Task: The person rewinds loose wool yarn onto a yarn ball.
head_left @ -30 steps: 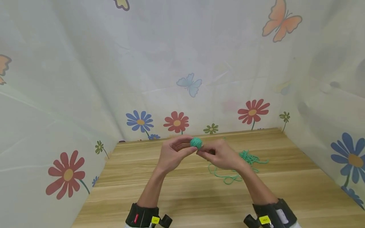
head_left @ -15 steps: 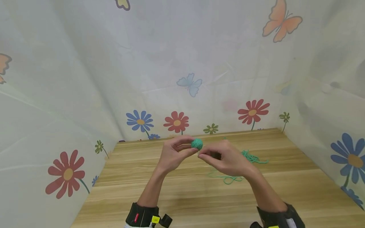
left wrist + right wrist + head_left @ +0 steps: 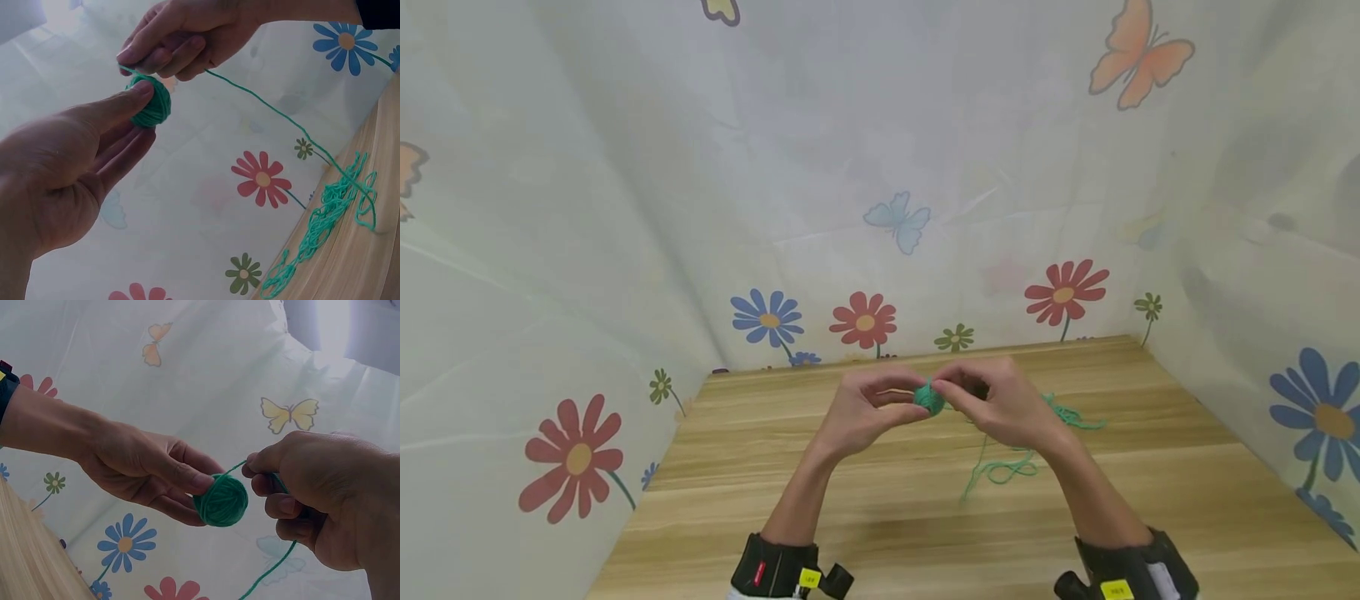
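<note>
A small green ball of yarn [image 3: 929, 400] is held up above the table between the thumb and fingers of my left hand [image 3: 867, 410]. Close beside it, my right hand [image 3: 1000, 402] pinches the yarn strand [image 3: 235, 467] between thumb and forefinger, its other fingers curled. In the right wrist view a short taut length joins the pinch to the ball [image 3: 222, 501]. From under the right hand [image 3: 194, 37] the strand runs down to a loose green heap [image 3: 331, 209], as the left wrist view shows. That heap [image 3: 1075, 417] is partly hidden by my right hand in the head view.
The wooden table [image 3: 737, 483] fills the lower middle. Loose loops of yarn [image 3: 1011, 472] lie on it below the right hand. A pale curtain [image 3: 820, 167] printed with flowers and butterflies encloses the back and both sides.
My right hand first drew down and right from the ball, then rose to its top with the strand. The ball has shifted slightly right and down, and a loose strand has lifted.
</note>
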Available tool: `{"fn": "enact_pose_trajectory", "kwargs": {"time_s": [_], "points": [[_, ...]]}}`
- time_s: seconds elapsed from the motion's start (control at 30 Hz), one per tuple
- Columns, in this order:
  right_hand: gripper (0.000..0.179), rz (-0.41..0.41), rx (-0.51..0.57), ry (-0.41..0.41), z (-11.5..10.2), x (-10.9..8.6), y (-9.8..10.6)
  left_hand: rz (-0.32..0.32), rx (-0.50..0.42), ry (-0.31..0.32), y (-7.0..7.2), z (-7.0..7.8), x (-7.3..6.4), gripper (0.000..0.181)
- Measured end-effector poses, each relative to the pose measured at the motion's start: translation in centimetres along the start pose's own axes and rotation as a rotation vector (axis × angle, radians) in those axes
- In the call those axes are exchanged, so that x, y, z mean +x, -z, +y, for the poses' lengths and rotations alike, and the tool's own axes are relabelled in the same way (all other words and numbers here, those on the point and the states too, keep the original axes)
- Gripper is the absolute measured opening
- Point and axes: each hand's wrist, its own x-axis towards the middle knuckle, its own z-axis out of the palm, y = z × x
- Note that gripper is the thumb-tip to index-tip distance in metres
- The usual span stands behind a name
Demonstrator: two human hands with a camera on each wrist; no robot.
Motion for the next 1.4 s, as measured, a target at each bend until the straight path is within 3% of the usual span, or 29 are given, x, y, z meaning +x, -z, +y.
{"fn": "enact_pose_trajectory", "kwargs": {"time_s": [0.17,0.43,0.63,0.77,0.9,1.1,1.23,1.4], "points": [[0.01,0.009,-0.024,-0.068,-0.4,0.3,0.1,-0.04,-0.026,-0.009,-0.3,0.9,0.1,0.035],[0.011,-0.001,-0.045,-0.191,4.0,-0.6,-0.6,-0.042,-0.025,0.011,-0.8,2.7,0.1,0.034],[0.016,0.059,-0.054,-0.255,5.1,-0.7,-0.5,-0.032,-0.024,-0.01,-0.8,2.8,0.1,0.035],[0.017,0.073,-0.07,-0.241,5.0,-0.6,-0.7,-0.026,-0.05,-0.039,-0.6,2.2,0.0,0.036],[0.015,0.032,-0.065,-0.216,5.1,-0.5,-0.9,0.0,-0.071,-0.065,-0.4,1.7,0.0,0.035],[0.012,-0.049,-0.059,-0.092,5.1,-0.4,-1.5,0.088,-0.086,-0.081,-0.1,1.3,0.1,0.034],[0.018,-0.106,-0.037,-0.02,4.8,-0.3,-1.7,0.15,-0.055,-0.081,-0.1,1.5,0.2,0.036],[0.012,-0.178,-0.036,0.033,4.1,-0.3,-1.5,0.197,0.032,-0.091,-0.2,2.4,0.5,0.035]]}}
